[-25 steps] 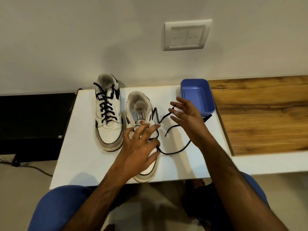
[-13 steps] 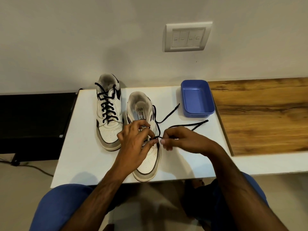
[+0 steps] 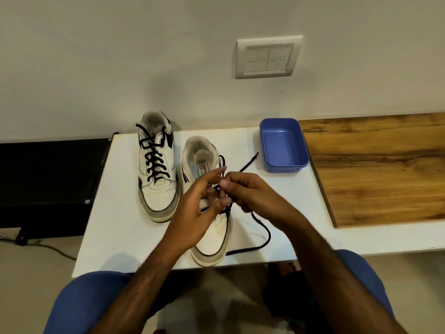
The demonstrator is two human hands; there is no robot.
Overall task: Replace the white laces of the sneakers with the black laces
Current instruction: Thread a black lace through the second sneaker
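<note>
Looking down on the white table, biggest thing in view, w/ a wooden counter butting its right edge and a black unit on its left. Wall behind carries a switch plate. My blue-clad knees show at the bottom edge.

On the table, two white sneakers stand side by side, toes toward me. The left sneaker is laced w/ a black lace up to the top eyelets, ends loose at the collar. The right sneaker sits just beside it, nearer to me; its tongue and lower eyelets are mostly hidden by my hands, so can't tell how far the lacing runs. A blue tray sits at the table's far right corner, well apart from the shoes.

Both hands meet over the right sneaker's throat. Right hand has fingers curled, pinching the black lace approx. at mid-shoe. Left hand has fingers spread and mostly straight, tips touching the lace right by the other hand's pinch; no clear grip seen. One lace end runs out toward the tray, tip lying on the table just short of it. The other end loops right of the shoe and back to its toe.
</note>
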